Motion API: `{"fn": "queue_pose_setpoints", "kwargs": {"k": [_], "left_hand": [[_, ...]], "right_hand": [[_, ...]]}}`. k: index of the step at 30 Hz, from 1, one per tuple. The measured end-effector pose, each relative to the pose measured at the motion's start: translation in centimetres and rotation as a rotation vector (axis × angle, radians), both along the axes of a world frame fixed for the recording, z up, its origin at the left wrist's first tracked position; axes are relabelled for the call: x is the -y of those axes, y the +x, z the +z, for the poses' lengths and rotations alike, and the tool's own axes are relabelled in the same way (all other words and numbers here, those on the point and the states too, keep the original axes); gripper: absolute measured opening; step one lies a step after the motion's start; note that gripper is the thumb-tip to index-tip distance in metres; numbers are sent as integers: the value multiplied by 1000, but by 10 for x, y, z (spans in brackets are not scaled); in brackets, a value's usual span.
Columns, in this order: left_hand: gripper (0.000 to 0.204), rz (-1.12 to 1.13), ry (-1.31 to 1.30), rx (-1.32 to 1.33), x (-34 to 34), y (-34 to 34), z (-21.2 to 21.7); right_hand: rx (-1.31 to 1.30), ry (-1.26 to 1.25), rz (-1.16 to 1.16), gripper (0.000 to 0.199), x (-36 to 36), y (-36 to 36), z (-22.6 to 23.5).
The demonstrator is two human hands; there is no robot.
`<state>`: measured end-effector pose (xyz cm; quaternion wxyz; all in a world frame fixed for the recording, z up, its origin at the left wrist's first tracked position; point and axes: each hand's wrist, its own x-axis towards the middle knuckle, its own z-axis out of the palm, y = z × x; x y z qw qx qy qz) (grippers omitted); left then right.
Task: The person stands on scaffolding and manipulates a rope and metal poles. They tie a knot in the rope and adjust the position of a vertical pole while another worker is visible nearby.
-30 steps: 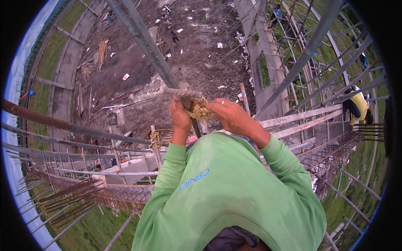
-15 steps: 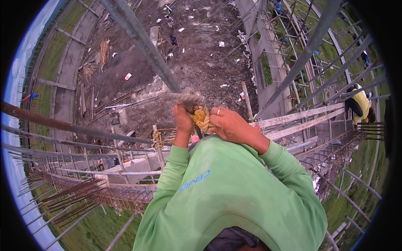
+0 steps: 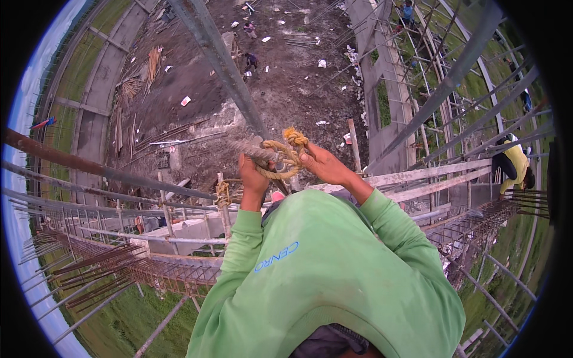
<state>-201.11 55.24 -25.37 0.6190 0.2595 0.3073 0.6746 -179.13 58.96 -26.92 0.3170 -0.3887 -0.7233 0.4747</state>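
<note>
High above the ground, my left hand [image 3: 253, 179] is closed around a thick grey ribbed length [image 3: 249, 149], either twisted rope or a ribbed bar; I cannot tell which. A yellowish rope [image 3: 276, 175] makes a loose loop beside it, with a knot and a frayed bright yellow end at the top. My right hand [image 3: 327, 164] pinches this rope near the knot, thumb toward me and fingers partly hidden behind. Just past both hands, a grey metal pole [image 3: 230, 71] slants up and away to the left.
Scaffold poles [image 3: 107, 173] cross on the left, and another pole [image 3: 441, 77] slants on the right. A rope-tied wooden post [image 3: 223, 206] stands near my left forearm. Rebar cages [image 3: 179, 274] run along both sides. A person in yellow [image 3: 514, 161] bends over at right; others are far below.
The yellow rope has opened from a bunched knot into a visible loop, its frayed end now raised. My right hand has turned and shifted slightly right; the left has moved slightly left and down.
</note>
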Motion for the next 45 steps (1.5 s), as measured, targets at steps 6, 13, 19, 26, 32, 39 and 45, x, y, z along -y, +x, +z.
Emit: {"fn": "queue_pose_setpoints", "kwargs": {"k": [6, 13, 19, 26, 32, 39, 45], "left_hand": [[60, -117, -139, -153, 26, 2, 1], [72, -272, -165, -270, 39, 11, -5], [89, -229, -144, -235, 42, 7, -7], [75, -257, -50, -71, 36, 1, 13], [84, -292, -20, -64, 36, 1, 13], [57, -33, 45, -500, 34, 25, 7], [59, -6, -182, -122, 18, 29, -21]], "right_hand": [[-44, -206, 0, 44, -62, -8, 40], [-194, -172, 260, 30, -72, -51, 112], [-240, -51, 254, 26, -53, -60, 161], [-256, 39, 78, 32, -67, -84, 162], [-475, -195, -56, 36, -83, -70, 165], [-339, 39, 161, 30, -67, -86, 199], [-63, 241, 804, 26, -32, -70, 230]]}}
